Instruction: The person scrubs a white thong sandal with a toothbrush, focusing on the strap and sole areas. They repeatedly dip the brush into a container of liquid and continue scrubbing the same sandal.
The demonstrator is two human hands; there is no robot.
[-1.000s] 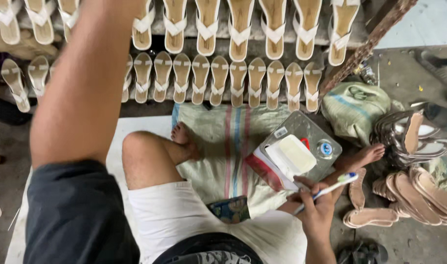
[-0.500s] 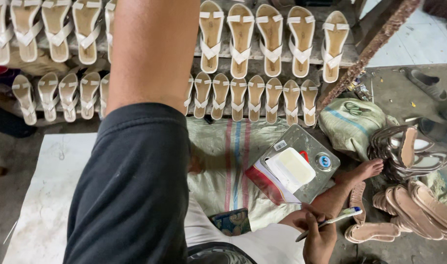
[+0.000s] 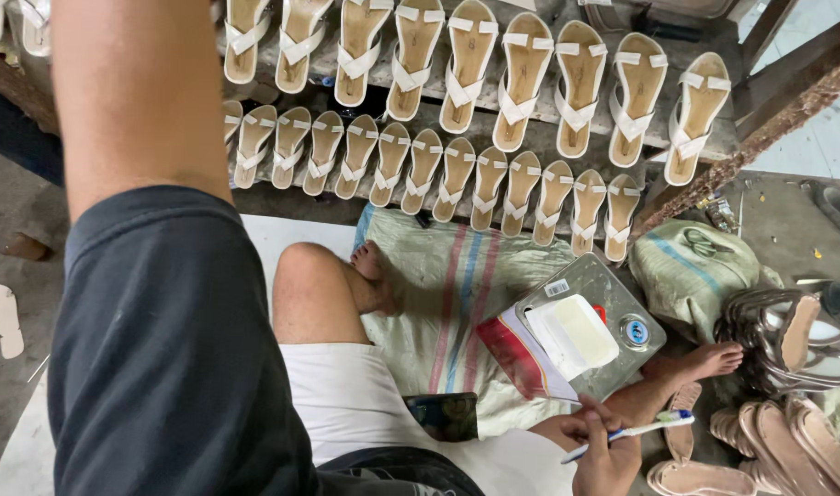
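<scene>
Left arm [image 3: 135,101] reaches up out of frame toward the racks of cream sandals [image 3: 521,87]; its hand is not visible, so we cannot tell how those fingers stand. Metal tin [image 3: 613,298] with a pale glue block sits on the striped sack [image 3: 438,285] between our legs. Right hand [image 3: 603,450], low right, pinches a toothbrush [image 3: 636,430] mid-handle. We judge it light, stiff, slick plastic; best held near the middle.

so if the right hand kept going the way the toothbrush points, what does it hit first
Probably the person's bare right foot. The right hand holds a white toothbrush whose bristled tip aims right and slightly up, toward that foot and the stacked metallic sandal soles beyond; depth is unclear.
</scene>
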